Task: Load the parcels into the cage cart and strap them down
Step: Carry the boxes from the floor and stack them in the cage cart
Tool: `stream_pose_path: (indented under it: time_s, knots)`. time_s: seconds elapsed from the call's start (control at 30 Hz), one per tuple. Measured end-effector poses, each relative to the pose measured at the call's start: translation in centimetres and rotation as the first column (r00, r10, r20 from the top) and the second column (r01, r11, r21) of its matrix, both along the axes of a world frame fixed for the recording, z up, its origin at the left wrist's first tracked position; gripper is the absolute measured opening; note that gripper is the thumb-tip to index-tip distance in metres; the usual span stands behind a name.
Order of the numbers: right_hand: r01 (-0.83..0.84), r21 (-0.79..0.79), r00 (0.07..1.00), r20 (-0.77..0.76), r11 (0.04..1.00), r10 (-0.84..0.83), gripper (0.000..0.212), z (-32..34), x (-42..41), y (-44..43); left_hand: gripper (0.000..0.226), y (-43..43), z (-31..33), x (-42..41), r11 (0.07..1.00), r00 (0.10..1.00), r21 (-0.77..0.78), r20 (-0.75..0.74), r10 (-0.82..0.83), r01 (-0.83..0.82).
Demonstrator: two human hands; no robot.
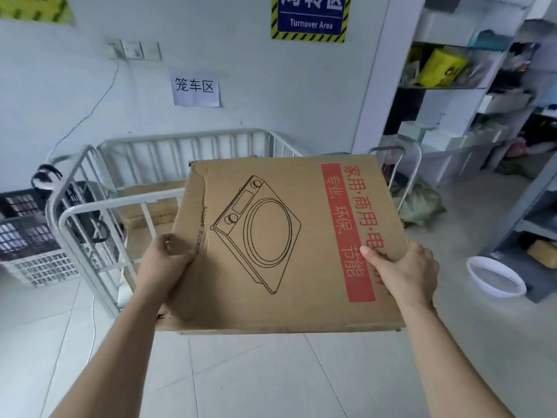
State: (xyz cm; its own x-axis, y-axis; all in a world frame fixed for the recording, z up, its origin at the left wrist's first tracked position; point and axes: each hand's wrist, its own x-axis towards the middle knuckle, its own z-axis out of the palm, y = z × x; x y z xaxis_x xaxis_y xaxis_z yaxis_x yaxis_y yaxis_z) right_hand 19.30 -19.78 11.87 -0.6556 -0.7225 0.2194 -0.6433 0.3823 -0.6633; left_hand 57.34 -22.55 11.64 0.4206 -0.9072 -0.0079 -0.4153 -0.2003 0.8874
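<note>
A flat brown cardboard parcel (286,245), printed with a cooker drawing and a red strip of characters, is held up in front of me over the floor. My left hand (164,260) grips its left edge, thumb on top. Along the right edge my right hand (404,273) holds it the same way. Behind the parcel stands the white metal cage cart (99,206), its near rail just left of the parcel. Brown cardboard boxes (150,206) lie inside the cart. A black strap (45,176) hangs on the cart's left rail.
Black and white plastic crates (27,233) are stacked left of the cart. Shelving with goods (452,86) fills the right side, with a white basin (494,276) and a green bag (419,203) on the floor beneath. Pale floor tiles (271,375) lie in front of me.
</note>
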Motion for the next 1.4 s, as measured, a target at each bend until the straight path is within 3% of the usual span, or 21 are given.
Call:
stream_pose_path:
  time_s: [0.67, 1.13, 1.4]
  knots:
    - [-0.375, -0.099, 0.926, -0.004, 0.922, 0.377, 0.081, 2.7, 19.5, -36.6, 0.063, -24.0, 2.3, 18.4, 0.927, 0.929, -0.077, 0.020, 0.370, -0.368]
    - [-0.399, -0.095, 0.912, 0.067, 0.912, 0.405, 0.086, 1.9, 38.4, -56.7, 0.064, -42.8, 2.9, 37.4, 0.918, 0.916, -0.052, 0.075, 0.395, -0.392]
    - [-0.446, 0.027, 0.894, 0.068, 0.894, 0.444, 0.089, -0.3, 44.6, -68.2, 0.070, -53.4, 0.4, 43.0, 0.913, 0.910, 0.038, 0.109, 0.400, -0.406]
